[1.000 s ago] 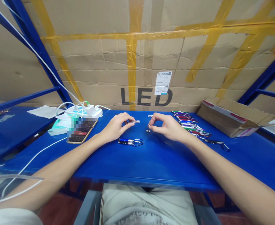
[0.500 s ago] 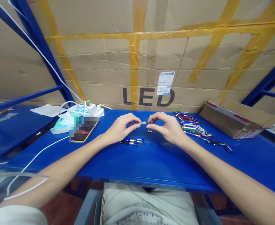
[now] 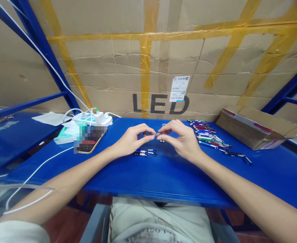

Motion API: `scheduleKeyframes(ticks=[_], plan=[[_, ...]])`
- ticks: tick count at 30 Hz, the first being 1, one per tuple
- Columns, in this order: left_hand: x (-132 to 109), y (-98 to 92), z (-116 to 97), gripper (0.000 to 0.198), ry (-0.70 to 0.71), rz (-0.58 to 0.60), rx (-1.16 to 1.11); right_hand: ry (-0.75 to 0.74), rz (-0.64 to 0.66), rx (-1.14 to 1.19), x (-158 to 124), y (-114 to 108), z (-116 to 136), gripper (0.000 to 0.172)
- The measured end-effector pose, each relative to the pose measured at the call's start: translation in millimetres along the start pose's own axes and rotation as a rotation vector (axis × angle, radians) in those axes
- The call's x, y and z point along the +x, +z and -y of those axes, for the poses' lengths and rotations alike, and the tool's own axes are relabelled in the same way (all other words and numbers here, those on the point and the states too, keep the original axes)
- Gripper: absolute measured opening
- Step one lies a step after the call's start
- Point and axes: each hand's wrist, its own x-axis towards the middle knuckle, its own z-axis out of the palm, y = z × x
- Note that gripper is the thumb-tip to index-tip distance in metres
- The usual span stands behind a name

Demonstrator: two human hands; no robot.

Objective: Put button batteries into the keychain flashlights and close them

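Above the blue table (image 3: 163,175), my left hand (image 3: 133,140) pinches a small silver flashlight part (image 3: 155,134) between thumb and fingertips. My right hand (image 3: 182,138) meets it from the right, its fingertips pinched on something tiny that I cannot make out, pressed to the part's end. A blue keychain flashlight (image 3: 144,153) with a carabiner lies on the table just below my left hand. A small dark button-like piece (image 3: 161,140) rests on the table under my fingers.
A row of several coloured keychain flashlights (image 3: 207,135) lies right of my hands, with one dark one (image 3: 236,156) nearer. An open cardboard box (image 3: 254,126) stands at the far right. A phone (image 3: 89,141), a power strip (image 3: 92,118) and white cables sit at the left. A large "LED" carton forms the back wall.
My hands have closed the gap between them: the right hand moved left to the silver part in the left hand, and now the fingertips touch. One of two small dark pieces is gone from the table.
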Motion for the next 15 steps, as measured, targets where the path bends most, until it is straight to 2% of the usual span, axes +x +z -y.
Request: scheduleKeyframes(ticks=[15], plan=[[-0.2, 3.2, 3.6, 0.029, -0.041, -0.012, -0.073, -0.018, 0.004, -0.001, -1.8, 2.1, -2.6, 0.028]])
